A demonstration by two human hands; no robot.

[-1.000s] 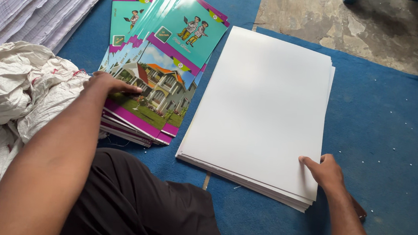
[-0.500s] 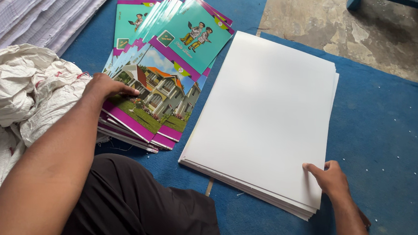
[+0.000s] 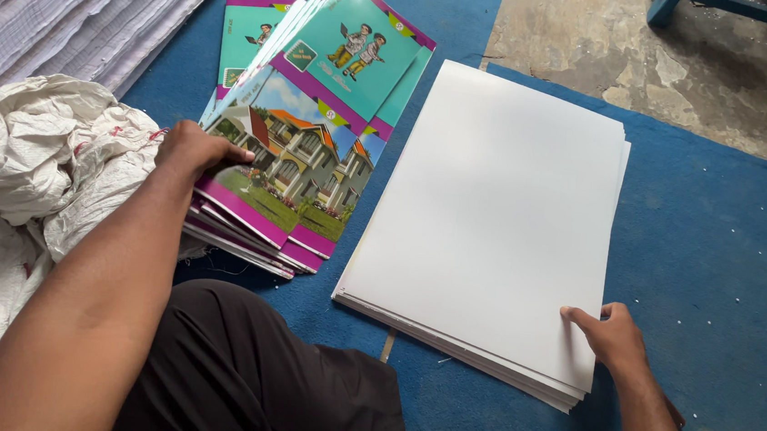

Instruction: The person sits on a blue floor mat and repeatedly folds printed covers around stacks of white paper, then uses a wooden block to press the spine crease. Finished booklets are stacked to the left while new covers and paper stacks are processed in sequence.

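Since the earlier frame the left hand (image 3: 190,147) has kept its place on the near-left edge of the printed covers (image 3: 302,150), while the right hand (image 3: 610,332) has slid a little along the near-right corner of the white sheets (image 3: 497,220); both stacks lie much as they did.

The left hand's fingers curl over the edge of the fanned covers, closed on the top few, thumb out of sight beneath. The right hand rests on the white stack's corner with fingers spread flat on the top sheet; whether it pinches any sheet cannot be told.

The covers lie fanned on the blue mat (image 3: 718,251), just left of the white stack, their edges touching or nearly so. They are glossy, teal with magenta bands, showing a house on a lawn and two cartoon figures. The white sheets are blank, squared in a thick pile. A crumpled white sack (image 3: 32,160) lies beside the left arm.
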